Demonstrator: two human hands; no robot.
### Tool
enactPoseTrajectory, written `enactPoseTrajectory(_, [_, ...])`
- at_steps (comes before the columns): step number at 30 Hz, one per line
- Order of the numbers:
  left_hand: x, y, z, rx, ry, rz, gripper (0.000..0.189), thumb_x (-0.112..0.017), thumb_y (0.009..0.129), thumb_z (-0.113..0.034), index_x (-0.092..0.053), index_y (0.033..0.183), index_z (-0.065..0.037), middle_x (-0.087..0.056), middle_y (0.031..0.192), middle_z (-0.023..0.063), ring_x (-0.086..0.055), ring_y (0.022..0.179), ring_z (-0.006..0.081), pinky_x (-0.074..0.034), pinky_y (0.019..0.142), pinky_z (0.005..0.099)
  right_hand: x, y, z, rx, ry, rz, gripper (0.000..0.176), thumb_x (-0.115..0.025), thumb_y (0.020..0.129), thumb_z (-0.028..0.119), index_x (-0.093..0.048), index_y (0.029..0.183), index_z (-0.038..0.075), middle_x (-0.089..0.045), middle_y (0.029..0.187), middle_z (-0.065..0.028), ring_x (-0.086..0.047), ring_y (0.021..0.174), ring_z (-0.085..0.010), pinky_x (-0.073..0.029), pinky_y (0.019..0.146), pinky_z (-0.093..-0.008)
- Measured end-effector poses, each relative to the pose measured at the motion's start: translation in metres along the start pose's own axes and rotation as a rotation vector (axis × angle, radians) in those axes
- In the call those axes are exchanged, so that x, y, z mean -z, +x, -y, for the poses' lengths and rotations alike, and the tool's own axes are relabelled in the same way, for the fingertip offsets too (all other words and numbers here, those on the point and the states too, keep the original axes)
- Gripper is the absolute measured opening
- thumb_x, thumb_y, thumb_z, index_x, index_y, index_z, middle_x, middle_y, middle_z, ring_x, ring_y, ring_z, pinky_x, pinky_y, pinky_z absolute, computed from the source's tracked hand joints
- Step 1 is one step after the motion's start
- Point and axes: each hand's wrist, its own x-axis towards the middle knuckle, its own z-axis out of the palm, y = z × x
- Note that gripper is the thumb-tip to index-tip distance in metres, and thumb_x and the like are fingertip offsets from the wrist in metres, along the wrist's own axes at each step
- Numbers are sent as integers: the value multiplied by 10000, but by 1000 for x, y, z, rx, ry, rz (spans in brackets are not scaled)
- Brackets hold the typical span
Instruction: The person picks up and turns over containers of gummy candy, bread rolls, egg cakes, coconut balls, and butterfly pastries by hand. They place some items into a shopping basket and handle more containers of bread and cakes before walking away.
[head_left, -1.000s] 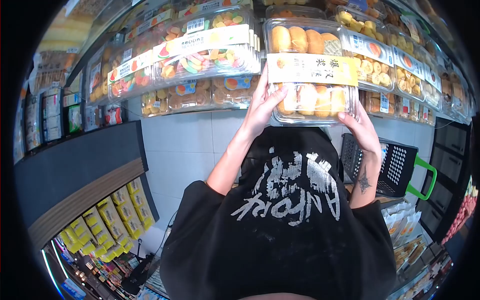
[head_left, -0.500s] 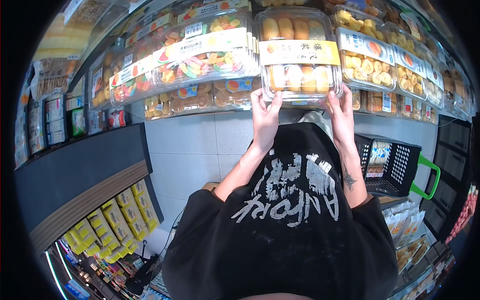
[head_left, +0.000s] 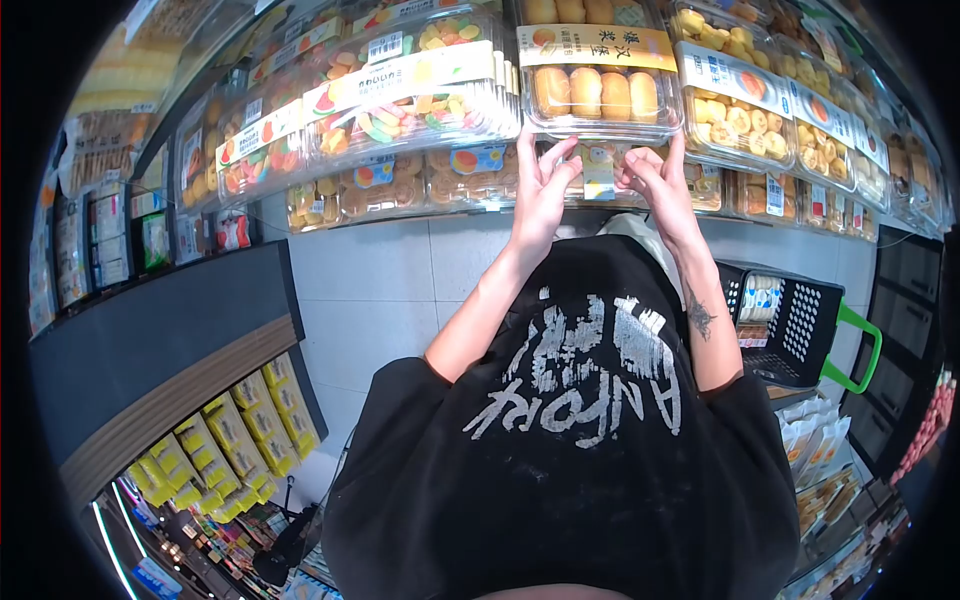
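Note:
A clear plastic box of buns [head_left: 598,92] with a yellow-orange paper band sits on the display in front of me, its top cut off by the picture edge. My left hand [head_left: 543,190] is at its near left corner, index finger stretched up against it and thumb apart. At the near right corner, my right hand [head_left: 663,190] has its index finger extended to the box, with the other fingers partly curled. Neither hand is wrapped around the box. Beneath it, a lower row holds more packs [head_left: 598,170].
Boxes of colourful gummy candy [head_left: 400,100] stand to the left, boxes of small pastries [head_left: 735,110] to the right. A black basket with a green handle [head_left: 800,325] holding packages is at right. Yellow packs [head_left: 225,430] hang lower left beside a dark counter [head_left: 170,330].
The bun box has moved away from me and lies farther back on the display. My hands have loosened from its near corners, with index fingers now extended against it.

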Motion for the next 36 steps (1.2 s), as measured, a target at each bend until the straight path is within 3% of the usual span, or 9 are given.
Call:
enactPoseTrajectory(3, [6,-2,-4,65,12,16,606,-461,832,-4,-125,1326,-108,-436,1178,163,-426,1102,172,-349,908,296,2,-4,0,-11,8,-25,803,-544,826,63,37,1371,164,-539,812,-42,-524,709,-101,-463,686,-253])
enactPoseTrajectory(6, [9,-6,-2,34,28,23,588,-458,837,-14,-134,1319,-109,-481,1109,165,-462,1052,159,-363,890,287,2,-12,-2,-26,-2,-44,789,-540,826,61,23,1371,160,-532,834,-46,-524,726,-106,-451,694,-256])
enactPoseTrajectory(9, [12,-10,-2,30,54,41,535,-450,832,-32,-197,1303,-30,-289,1300,94,-488,1061,195,-409,845,299,1,-17,-7,-20,-19,-35,785,-535,826,56,21,1371,156,-525,850,-48,-521,738,-112,-443,693,-263])
enactPoseTrajectory(15, [16,-9,-2,5,45,-22,426,-439,833,-30,-300,1236,-16,-376,1223,110,-528,961,169,-415,819,287,0,-20,-4,-16,5,-83,748,-547,812,40,-49,1365,114,-533,841,-45,-526,741,-96,-454,687,-244])
enactPoseTrajectory(20, [23,-19,21,238,64,49,250,-445,855,-88,-452,1094,-15,-547,932,65,-553,867,145,-422,803,272,28,-30,13,-84,296,-278,592,-539,800,45,-241,1310,46,-504,846,-29,-479,701,-93,-419,687,-240])
enactPoseTrajectory(23, [-4,-23,19,389,-11,201,262,-451,855,-91,-460,1106,-15,-542,945,73,-557,868,145,-421,802,266,62,-41,36,-32,412,-370,553,-525,797,45,-271,1286,-2,-486,827,-24,-447,674,-87,-402,643,-220])
enactPoseTrajectory(28, [-64,-1,25,673,-583,386,594,-477,812,-190,-215,1319,-26,-477,971,99,-486,841,183,-396,799,298,114,-50,70,-66,914,-295,360,-502,827,65,-393,1144,-66,-460,797,-49,-424,675,-111,-389,641,-229])
enactPoseTrajectory(33, [-103,17,45,663,-848,295,507,-447,826,-171,-277,1283,-31,-470,974,91,-464,817,168,-386,769,307,140,-44,70,-122,981,-205,327,-520,830,91,-416,1114,-31,-477,817,-58,-429,699,-116,-387,655,-232])
enactPoseTrajectory(36, [-105,15,51,618,-786,242,360,-437,852,-168,-393,1182,-33,-480,964,76,-482,859,165,-395,778,304,143,-48,72,-162,727,-256,199,-543,827,140,-522,972,6,-522,915,-82,-494,806,-133,-439,742,-261])
